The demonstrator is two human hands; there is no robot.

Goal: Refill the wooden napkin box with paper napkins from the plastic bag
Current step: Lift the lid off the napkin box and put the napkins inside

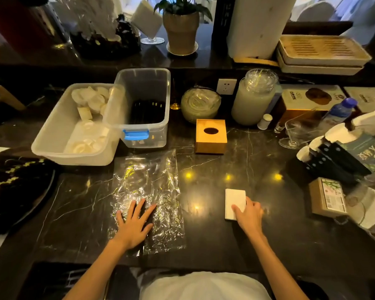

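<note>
A clear, crinkled plastic bag (148, 185) lies flat on the dark marble counter, looking empty. My left hand (134, 224) rests on the bag's near end, palm down with fingers spread. A white stack of paper napkins (234, 200) lies on the counter to the right. My right hand (250, 215) grips the stack's near right corner, thumb on top. The wooden napkin box (211, 136), square with an oval slot in its lid, stands closed farther back, between the two hands.
Two clear plastic tubs (59, 135) (143, 109) stand at the back left. Glass bowls (200, 105), a tall jar (253, 98) and a small white shaker (265, 121) stand behind the box. Glassware, a water bottle (339, 112), a knife block (329, 156) and cardboard boxes (328, 197) crowd the right.
</note>
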